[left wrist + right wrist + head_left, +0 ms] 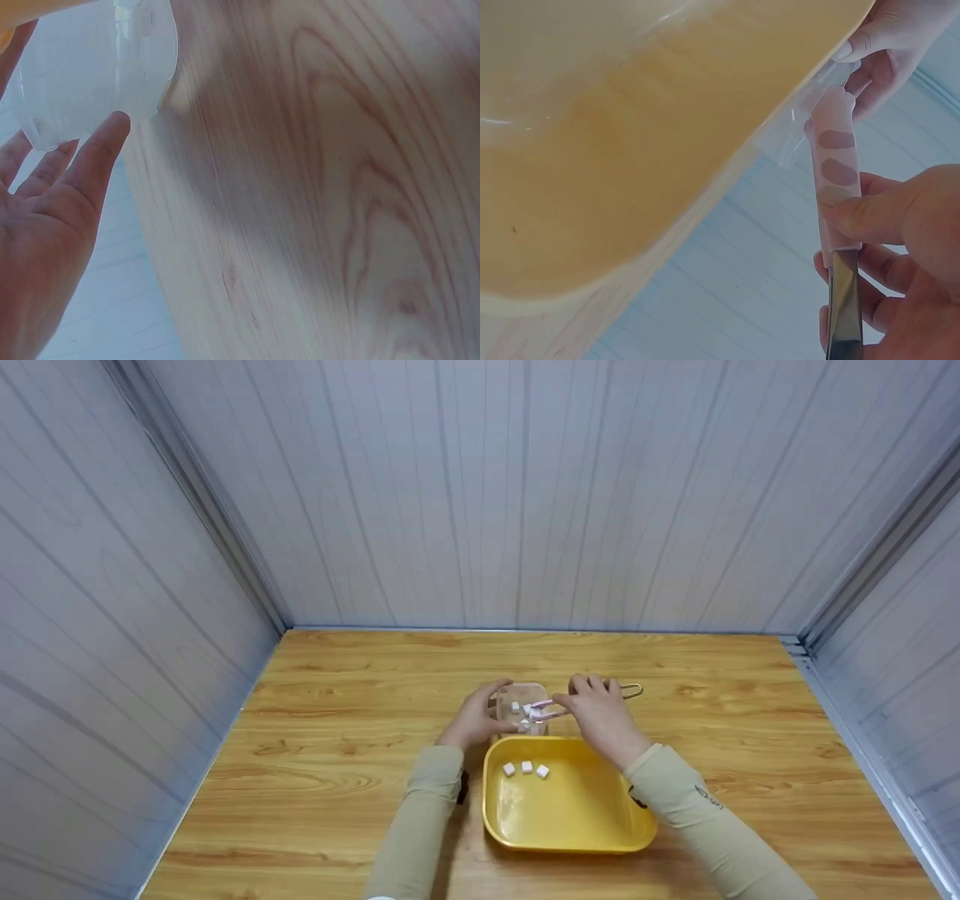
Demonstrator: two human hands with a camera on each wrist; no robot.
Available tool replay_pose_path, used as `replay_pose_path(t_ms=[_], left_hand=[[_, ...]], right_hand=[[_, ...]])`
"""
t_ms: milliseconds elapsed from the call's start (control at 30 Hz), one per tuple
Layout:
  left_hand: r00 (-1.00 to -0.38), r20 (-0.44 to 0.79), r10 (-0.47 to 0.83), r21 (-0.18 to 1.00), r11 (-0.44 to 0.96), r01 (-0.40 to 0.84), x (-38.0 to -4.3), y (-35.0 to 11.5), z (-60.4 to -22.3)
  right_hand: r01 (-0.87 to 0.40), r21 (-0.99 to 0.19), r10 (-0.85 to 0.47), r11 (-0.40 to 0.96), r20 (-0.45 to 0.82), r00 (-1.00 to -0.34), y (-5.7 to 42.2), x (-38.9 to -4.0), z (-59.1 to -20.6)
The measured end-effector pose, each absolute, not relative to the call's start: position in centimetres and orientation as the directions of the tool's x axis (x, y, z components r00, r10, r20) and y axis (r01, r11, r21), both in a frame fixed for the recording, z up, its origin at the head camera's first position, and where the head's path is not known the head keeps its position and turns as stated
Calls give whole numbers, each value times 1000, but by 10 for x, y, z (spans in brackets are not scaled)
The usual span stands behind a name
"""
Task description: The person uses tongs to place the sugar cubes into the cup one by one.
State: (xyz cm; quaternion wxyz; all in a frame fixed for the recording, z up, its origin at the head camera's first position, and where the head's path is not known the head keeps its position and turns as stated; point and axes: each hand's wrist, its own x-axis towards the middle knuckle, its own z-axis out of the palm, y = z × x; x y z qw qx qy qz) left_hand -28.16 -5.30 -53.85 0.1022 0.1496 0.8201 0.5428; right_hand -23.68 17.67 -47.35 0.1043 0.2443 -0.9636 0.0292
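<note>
My left hand (474, 718) holds a small clear plastic container (525, 690) by its left side, thumb at the front and fingers behind. In the left wrist view, the fingers (97, 161) lie along the container's wall (82, 75). My right hand (604, 720) grips metal tongs (844, 300) with pink paw-like tips, thumb on one arm and fingers on the other. The tips point left into the container, beside several white cubes (515, 707). A cube seems to be at the tips; whether they pinch it I cannot tell.
Just in front of the container stands a yellow tray (570, 810), with 3 white cubes (526, 767) near its back left corner. The right forearm passes over the tray's right edge. Panel walls (480, 510) enclose the wooden table (337, 735) at the back and sides.
</note>
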Motion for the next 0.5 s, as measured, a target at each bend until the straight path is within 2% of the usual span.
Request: replay_pose_path(t_ms=[500], left_hand=[[-935, -35, 352, 937, 336, 91, -283, -52, -541]], right_hand=[[-457, -39, -439, 889, 211, -873, 176, -235, -471]])
